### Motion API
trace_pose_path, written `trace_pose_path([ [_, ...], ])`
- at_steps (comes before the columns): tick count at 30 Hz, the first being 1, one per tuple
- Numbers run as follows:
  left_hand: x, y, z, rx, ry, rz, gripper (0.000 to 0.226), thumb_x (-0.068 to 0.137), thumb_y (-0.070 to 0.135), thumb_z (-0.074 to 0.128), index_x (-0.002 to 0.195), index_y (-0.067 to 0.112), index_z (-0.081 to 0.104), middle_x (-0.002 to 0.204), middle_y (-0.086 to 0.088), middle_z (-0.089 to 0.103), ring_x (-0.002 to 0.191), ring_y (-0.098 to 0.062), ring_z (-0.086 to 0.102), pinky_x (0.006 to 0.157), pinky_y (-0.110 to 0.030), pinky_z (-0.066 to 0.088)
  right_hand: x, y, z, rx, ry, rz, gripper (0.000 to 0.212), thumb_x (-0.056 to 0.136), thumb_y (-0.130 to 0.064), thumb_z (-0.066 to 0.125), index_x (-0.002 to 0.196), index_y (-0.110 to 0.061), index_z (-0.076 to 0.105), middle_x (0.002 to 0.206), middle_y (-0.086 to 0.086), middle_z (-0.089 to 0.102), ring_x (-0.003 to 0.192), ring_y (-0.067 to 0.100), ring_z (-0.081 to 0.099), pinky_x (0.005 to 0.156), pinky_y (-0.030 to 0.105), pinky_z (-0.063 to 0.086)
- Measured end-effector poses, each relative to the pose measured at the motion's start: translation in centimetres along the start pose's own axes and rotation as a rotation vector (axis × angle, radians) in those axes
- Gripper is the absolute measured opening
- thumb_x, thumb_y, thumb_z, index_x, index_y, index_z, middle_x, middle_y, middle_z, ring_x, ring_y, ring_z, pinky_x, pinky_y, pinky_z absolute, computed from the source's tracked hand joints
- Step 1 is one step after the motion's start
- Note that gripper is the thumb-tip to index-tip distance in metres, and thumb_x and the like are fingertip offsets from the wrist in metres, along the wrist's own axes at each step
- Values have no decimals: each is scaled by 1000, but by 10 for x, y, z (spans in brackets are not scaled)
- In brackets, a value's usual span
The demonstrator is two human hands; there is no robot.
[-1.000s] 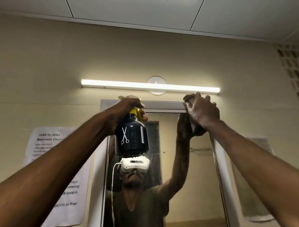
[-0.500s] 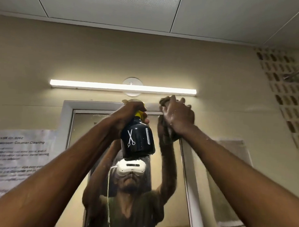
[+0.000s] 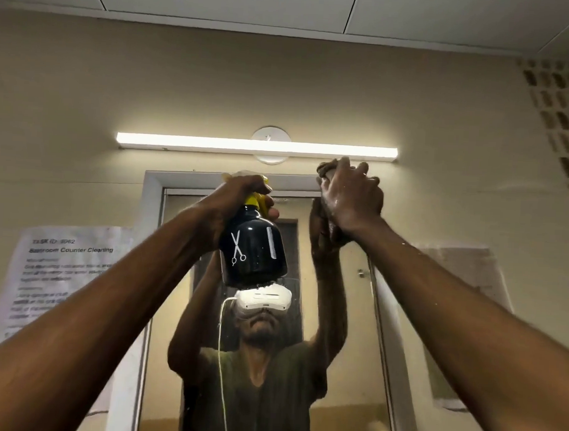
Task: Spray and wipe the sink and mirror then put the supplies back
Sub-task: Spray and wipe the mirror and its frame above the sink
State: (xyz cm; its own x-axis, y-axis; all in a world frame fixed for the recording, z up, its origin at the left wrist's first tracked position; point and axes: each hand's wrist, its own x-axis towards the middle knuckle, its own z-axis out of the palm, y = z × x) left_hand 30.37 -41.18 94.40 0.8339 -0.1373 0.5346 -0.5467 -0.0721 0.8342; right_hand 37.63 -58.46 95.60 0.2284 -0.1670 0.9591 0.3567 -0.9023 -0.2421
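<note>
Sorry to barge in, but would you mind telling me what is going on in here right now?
A person is cleaning the white-framed wall mirror. The left hand grips a dark round spray bottle with a yellow trigger head, raised near the mirror's top. The right hand holds a bunched brown cloth against the top right corner of the frame, just below the lit white tube light. The sink is out of view.

Beige wall [image 3: 282, 94] with framed mirror [image 3: 174, 308], lit tube light [image 3: 257, 145], taped paper notice [image 3: 62, 270].
</note>
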Motion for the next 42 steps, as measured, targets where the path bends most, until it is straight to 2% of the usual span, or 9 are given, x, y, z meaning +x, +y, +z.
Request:
trace_pose_path([
  [5, -35, 12, -46, 50, 79, -29, 19, 87, 27, 50, 93, 9, 54, 73, -6, 61, 63, -20, 60, 56, -26, 55, -13, -64, 8, 86, -15, -113, 48, 95, -45, 50, 129, -12, 43, 125, 15, 49, 113, 36, 52, 84, 41, 47],
  [13, -81, 32, -88, 55, 209, -30, 19, 89, 23, 45, 79, 9, 54, 67, -8, 59, 49, -23, 62, 46, -26, 53, -28, -162, 21, 110, -103, -220, 46, 95, -41, 53, 131, -15, 42, 130, 13, 46, 117, 35, 48, 85, 42, 46],
  [20, -92, 27, -109, 78, 235, 58, 13, 84, 17, 44, 77, 9, 53, 63, -5, 57, 59, -18, 59, 69, -29, 51, -46, -219, 26, 8, -160, -499, 45, 96, -27, 53, 137, -12, 39, 137, 16, 43, 121, 37, 47, 86, 40, 49],
  [24, -104, 26, -119, 112, 288, 73, 14, 85, 14, 43, 81, 6, 54, 65, -7, 58, 61, -18, 60, 68, -29, 56, -58, -217, 29, 4, -163, -557, 40, 99, -32, 47, 134, -14, 41, 136, 16, 45, 119, 38, 49, 85, 43, 47],
  [30, -110, 17, -111, 39, 323, 4, 12, 83, 15, 45, 78, 7, 51, 63, -7, 56, 61, -18, 56, 73, -31, 48, -95, -200, 35, 13, -196, -649, 36, 99, -34, 44, 129, -14, 50, 128, 13, 50, 114, 32, 51, 84, 41, 49],
  [34, -122, 4, -110, 111, 301, -82, 11, 77, 18, 50, 78, 7, 52, 67, -10, 59, 66, -23, 56, 77, -34, 47, -132, -191, 38, 107, -258, -612, 34, 99, -25, 44, 128, -8, 49, 132, 11, 45, 115, 28, 47, 91, 39, 45],
  [38, -136, -5, -114, 111, 350, -65, 6, 81, 15, 48, 84, 9, 50, 70, -7, 57, 62, -20, 61, 65, -31, 54, -179, -180, 39, 76, -234, -778, 31, 97, -24, 49, 123, -7, 51, 123, 12, 53, 109, 28, 53, 86, 40, 49],
  [40, -143, -8, -115, 124, 379, -43, 6, 81, 14, 48, 85, 10, 50, 70, -6, 57, 63, -19, 62, 69, -33, 54, -199, -174, 33, 95, -339, -843, 31, 97, -26, 51, 123, -9, 51, 119, 11, 56, 107, 28, 55, 86, 40, 49],
  [42, -150, -12, -113, 129, 401, -23, 5, 80, 14, 49, 81, 10, 52, 70, -5, 58, 67, -20, 62, 75, -36, 52, -205, -169, 23, 193, -481, -770, 31, 97, -30, 48, 121, -11, 50, 114, 11, 57, 105, 29, 56, 85, 40, 49],
])
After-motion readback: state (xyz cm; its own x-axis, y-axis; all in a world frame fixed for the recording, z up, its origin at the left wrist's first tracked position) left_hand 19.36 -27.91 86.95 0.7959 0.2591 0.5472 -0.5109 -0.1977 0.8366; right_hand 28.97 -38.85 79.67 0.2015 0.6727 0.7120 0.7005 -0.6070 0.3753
